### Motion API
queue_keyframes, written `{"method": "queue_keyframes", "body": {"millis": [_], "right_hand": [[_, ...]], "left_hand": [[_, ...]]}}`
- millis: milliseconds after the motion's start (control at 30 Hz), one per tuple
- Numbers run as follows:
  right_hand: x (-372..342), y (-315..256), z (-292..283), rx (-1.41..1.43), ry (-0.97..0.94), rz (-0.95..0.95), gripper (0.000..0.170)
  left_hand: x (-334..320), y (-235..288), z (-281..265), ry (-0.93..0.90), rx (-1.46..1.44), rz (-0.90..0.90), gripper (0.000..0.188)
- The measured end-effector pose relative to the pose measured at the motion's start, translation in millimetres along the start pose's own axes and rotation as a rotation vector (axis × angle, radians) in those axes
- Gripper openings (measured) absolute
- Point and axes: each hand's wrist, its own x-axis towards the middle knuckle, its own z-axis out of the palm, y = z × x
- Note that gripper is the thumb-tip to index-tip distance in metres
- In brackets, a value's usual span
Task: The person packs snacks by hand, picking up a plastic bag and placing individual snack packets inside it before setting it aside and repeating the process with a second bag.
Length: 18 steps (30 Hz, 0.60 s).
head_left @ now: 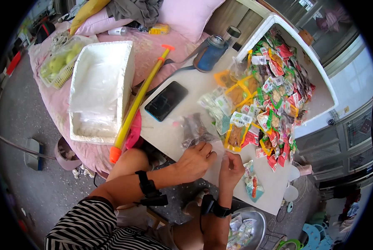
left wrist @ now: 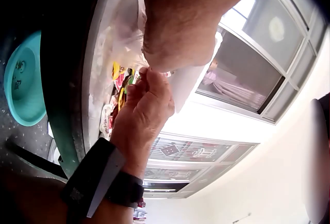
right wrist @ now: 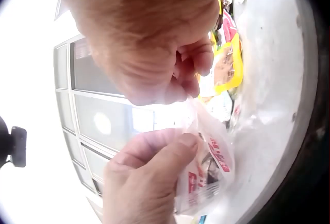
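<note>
A clear plastic bag [head_left: 193, 126] with dark contents lies at the near edge of the white table, between both hands. Red print shows on the bag [right wrist: 216, 154] in the right wrist view. My left hand [head_left: 196, 161] pinches its film between thumb and fingers. Close beside it, my right hand [head_left: 231, 170] has its fingers curled at the bag's upper edge, gripping the film there. In the left wrist view the right hand [left wrist: 146, 103] is seen past my left arm, and the bag is mostly hidden.
Many small snack packets [head_left: 274, 96] spill from a tipped white foam box [head_left: 319, 68] on the right. A phone [head_left: 166, 101] and a blue bottle [head_left: 209, 54] are on the table. One teal-and-white packet [head_left: 252, 183] lies near its front corner. A metal bowl [head_left: 257, 221] holds packets below.
</note>
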Motion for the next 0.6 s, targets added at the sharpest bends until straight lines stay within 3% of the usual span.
{"method": "queue_keyframes", "body": {"millis": [233,333,433,533,600], "right_hand": [[1.1,-11.4,-11.3,-0.186,-0.109,-0.08,0.012],[-0.8,1.2,-11.5,-0.129,-0.046,-0.067,0.013],[-7.5,5.5,-12.7,0.209,-0.055,0.327,0.013],[1.3,-7.2,-9.4,0.424,0.011,0.364,0.018],[1.3,-2.6,-10.1,0.412,-0.024,0.325,0.021]], "left_hand": [[-3.7,-4.4,7.1,-0.017,-0.011,-0.033,0.02],[-2.6,-3.6,7.7,-0.035,-0.047,-0.038,0.024],[0.2,3.6,-11.6,-0.096,-0.093,0.001,0.04],[-2.1,5.6,-19.6,-0.147,0.108,0.045,0.06],[-8.3,2.8,-6.1,-0.153,0.163,0.048,0.07]]}}
